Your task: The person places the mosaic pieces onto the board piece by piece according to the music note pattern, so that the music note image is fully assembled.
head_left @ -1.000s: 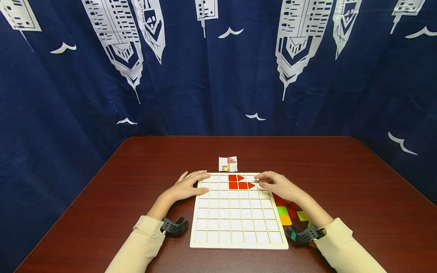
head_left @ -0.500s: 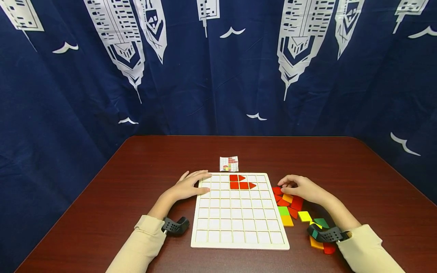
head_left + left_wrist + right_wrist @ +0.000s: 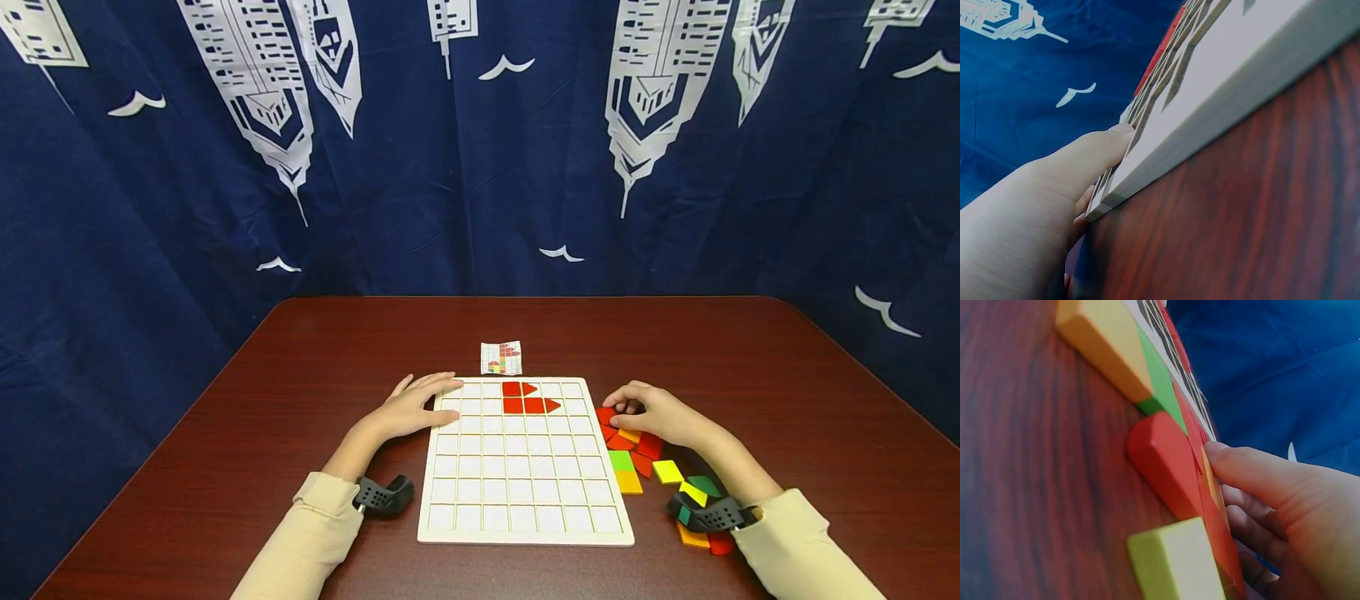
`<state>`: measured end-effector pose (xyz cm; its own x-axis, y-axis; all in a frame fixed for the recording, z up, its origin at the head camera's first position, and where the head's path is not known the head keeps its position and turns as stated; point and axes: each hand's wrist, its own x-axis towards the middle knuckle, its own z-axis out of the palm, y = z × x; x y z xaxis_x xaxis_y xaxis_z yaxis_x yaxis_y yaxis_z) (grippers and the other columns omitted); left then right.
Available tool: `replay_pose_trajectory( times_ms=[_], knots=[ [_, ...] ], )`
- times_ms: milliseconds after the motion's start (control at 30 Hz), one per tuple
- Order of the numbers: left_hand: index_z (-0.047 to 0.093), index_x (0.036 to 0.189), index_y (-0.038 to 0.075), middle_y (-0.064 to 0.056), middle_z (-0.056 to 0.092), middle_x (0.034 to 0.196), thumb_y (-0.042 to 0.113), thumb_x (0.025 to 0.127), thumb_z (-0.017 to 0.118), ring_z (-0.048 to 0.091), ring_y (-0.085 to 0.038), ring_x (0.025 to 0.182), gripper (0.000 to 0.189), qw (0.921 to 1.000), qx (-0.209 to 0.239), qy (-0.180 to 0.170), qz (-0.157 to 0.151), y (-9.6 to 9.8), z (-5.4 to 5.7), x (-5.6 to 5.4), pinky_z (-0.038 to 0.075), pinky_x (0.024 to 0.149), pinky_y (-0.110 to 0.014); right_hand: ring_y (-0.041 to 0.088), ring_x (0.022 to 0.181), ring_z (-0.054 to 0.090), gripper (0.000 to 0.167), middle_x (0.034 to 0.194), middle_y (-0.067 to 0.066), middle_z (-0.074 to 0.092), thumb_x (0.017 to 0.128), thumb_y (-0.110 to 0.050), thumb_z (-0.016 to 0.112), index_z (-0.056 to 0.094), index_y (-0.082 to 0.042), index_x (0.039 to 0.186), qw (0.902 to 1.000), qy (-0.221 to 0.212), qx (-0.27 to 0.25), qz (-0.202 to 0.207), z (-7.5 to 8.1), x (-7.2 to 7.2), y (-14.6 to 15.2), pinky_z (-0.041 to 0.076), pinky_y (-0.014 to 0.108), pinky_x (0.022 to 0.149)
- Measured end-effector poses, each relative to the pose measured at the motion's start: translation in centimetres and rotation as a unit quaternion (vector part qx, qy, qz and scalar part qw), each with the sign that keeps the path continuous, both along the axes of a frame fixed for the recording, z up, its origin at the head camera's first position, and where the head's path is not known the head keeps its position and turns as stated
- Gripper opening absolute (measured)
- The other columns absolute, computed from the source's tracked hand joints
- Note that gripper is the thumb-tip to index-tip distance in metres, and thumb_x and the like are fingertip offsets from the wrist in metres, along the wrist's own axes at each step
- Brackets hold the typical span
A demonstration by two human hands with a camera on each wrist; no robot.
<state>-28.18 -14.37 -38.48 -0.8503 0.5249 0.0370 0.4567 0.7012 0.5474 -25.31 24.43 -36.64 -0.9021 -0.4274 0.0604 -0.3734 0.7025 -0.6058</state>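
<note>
My left hand (image 3: 411, 408) rests on the far left corner of a white gridded board (image 3: 531, 493), thumb and fingertips on its surface. Lying in the board's far rows are red squares (image 3: 513, 406) and red triangles (image 3: 552, 406), forming two arrow shapes. Beside the board's right edge, my right hand (image 3: 663, 414) pinches a red block (image 3: 604, 414) between thumb and fingertips, low at the pile. In the right wrist view the thumb (image 3: 1241, 464) meets the edge of the red and orange pieces; the fingertips are mostly hidden behind them.
Right of the board lie a green block (image 3: 620, 461), an orange block (image 3: 628, 482), a yellow block (image 3: 667, 472) and several more, some under the right wrist. A small printed pattern card (image 3: 501, 358) lies beyond the board. A blue curtain (image 3: 450, 167) hangs behind the table.
My right hand has moved off the board's far right to the block pile, then slightly left onto a red block. The left hand has stayed on the board's corner.
</note>
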Motion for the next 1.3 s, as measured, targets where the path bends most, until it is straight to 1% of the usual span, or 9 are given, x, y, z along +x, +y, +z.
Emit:
replay_pose_trajectory(
  times_ms=[267,433,667,733,867,1033,1167,1300],
  knots=[
    [0.039,0.138,0.024,0.001,0.026,0.150,0.046,0.086,0.056,0.019,-0.021,0.140,0.059,1.0000,0.001,-0.001,-0.001,0.0,0.0,0.0,-0.005,0.113,-0.052,0.013,0.081,0.047,0.020,0.088,0.003,0.053,0.082,-0.017,0.066,0.059,-0.007,0.098,0.9999,0.008,-0.012,0.004,-0.3,-0.3,0.0,0.043,0.018,0.067],
    [0.040,0.138,0.023,0.000,0.026,0.150,0.046,0.086,0.056,0.019,-0.021,0.140,0.059,1.0000,0.000,0.000,-0.002,0.0,0.1,-0.1,-0.005,0.112,-0.052,0.013,0.078,0.049,0.020,0.082,0.002,0.054,0.081,-0.014,0.067,0.054,-0.009,0.095,0.9997,-0.001,-0.023,-0.003,-0.4,-0.4,-0.2,0.044,0.019,0.066],
    [0.040,0.138,0.023,0.000,0.026,0.150,0.045,0.086,0.056,0.019,-0.021,0.140,0.059,1.0000,0.004,-0.003,-0.002,0.0,0.0,0.1,-0.005,0.112,-0.053,0.012,0.075,0.051,0.020,0.082,0.002,0.055,0.081,-0.014,0.067,0.052,-0.007,0.093,0.9991,-0.015,-0.038,-0.006,-0.2,-0.4,-0.3,0.045,0.019,0.066],
    [0.040,0.138,0.022,0.000,0.026,0.150,0.045,0.086,0.056,0.020,-0.021,0.140,0.058,1.0000,0.006,-0.004,-0.002,0.0,-0.1,0.2,-0.005,0.112,-0.053,0.012,0.074,0.051,0.019,0.082,0.003,0.056,0.082,-0.015,0.066,0.053,-0.006,0.093,0.9990,-0.018,-0.041,-0.005,-0.1,-0.4,-0.3,0.045,0.019,0.064],
    [0.040,0.138,0.022,0.000,0.026,0.150,0.045,0.087,0.056,0.019,-0.021,0.140,0.058,1.0000,0.004,-0.004,-0.002,0.0,-0.1,0.2,-0.005,0.112,-0.052,0.014,0.074,0.050,0.018,0.081,0.004,0.056,0.084,-0.015,0.064,0.054,-0.004,0.095,0.9986,-0.029,-0.041,-0.016,0.2,-0.4,-0.5,0.044,0.019,0.062],
    [0.040,0.138,0.022,-0.001,0.027,0.150,0.044,0.087,0.056,0.020,-0.022,0.140,0.058,1.0000,0.005,-0.001,-0.004,0.1,0.0,0.1,-0.004,0.112,-0.053,0.016,0.075,0.052,0.018,0.084,0.006,0.057,0.086,-0.015,0.061,0.056,-0.004,0.098,0.9981,-0.027,-0.039,-0.039,0.9,-0.4,-1.2,0.046,0.022,0.064],
    [0.040,0.138,0.023,0.000,0.027,0.150,0.044,0.086,0.056,0.020,-0.022,0.140,0.058,1.0000,0.004,-0.002,-0.001,0.0,0.1,0.1,-0.004,0.112,-0.053,0.017,0.073,0.055,0.020,0.085,0.008,0.059,0.087,-0.016,0.059,0.056,-0.003,0.101,0.9966,-0.028,-0.057,-0.053,1.6,-0.3,-2.3,0.047,0.026,0.066],
    [0.040,0.138,0.023,0.000,0.026,0.150,0.045,0.086,0.056,0.020,-0.021,0.140,0.059,1.0000,0.003,-0.002,-0.002,0.0,0.1,0.1,-0.004,0.112,-0.053,0.017,0.073,0.057,0.023,0.086,0.008,0.060,0.087,-0.017,0.060,0.055,-0.002,0.103,0.9943,-0.041,-0.083,-0.052,2.0,0.0,-3.9,0.047,0.027,0.066]
  ],
)
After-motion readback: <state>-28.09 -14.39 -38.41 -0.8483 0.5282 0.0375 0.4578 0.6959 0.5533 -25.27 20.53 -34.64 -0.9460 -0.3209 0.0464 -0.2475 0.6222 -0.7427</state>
